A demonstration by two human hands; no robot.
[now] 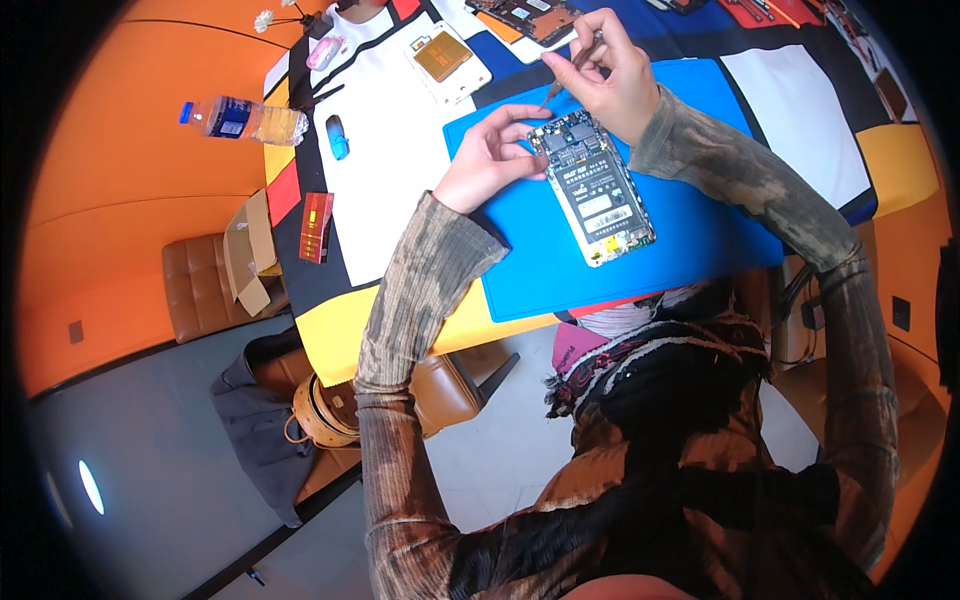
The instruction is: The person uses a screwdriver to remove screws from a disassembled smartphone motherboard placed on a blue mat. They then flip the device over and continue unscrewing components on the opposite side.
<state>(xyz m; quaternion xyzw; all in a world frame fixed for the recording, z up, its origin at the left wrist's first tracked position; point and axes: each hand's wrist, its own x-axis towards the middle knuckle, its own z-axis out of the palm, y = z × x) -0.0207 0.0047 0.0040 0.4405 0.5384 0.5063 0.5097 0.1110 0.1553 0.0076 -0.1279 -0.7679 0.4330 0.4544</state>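
Note:
An opened smartphone [600,195] lies tilted on a blue work mat [690,240], its circuit board bared at the far end and a black battery below it. My left hand [490,155] grips the phone's upper left edge, fingers curled against its side. Above the phone's far end, my right hand [615,80] is closed round a slim dark pointed tool [553,93]. The tool points down toward the top left corner of the board. Whether its tip touches the board, and whether it is a screwdriver or tweezers, I cannot tell.
Left on the colour-block cloth are a water bottle [245,121], a blue small item [337,137] and a red card [316,228]. A white panel with an orange patch [447,62] and a phone part [528,18] lie beyond the mat. A cardboard box [250,250] rests on a chair.

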